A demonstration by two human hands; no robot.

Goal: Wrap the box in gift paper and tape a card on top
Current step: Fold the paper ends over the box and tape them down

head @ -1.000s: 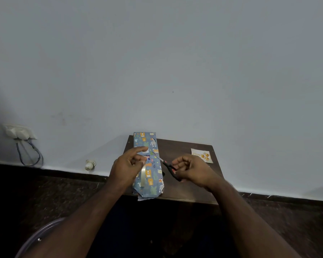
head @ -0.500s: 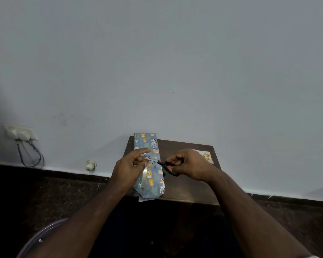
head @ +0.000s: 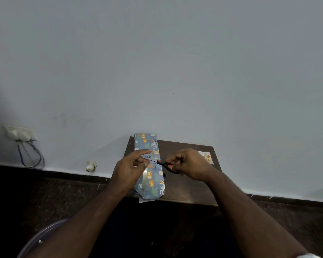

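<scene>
While right hand (head: 189,163) grips scissors (head: 165,165), no writing legible.

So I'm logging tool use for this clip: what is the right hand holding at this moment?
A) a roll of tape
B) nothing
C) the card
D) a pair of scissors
D: the right hand grips the black-handled scissors, blades pointing at the strip of tape that the left hand holds above the wrapped box; the card lies untouched on the table.
</scene>
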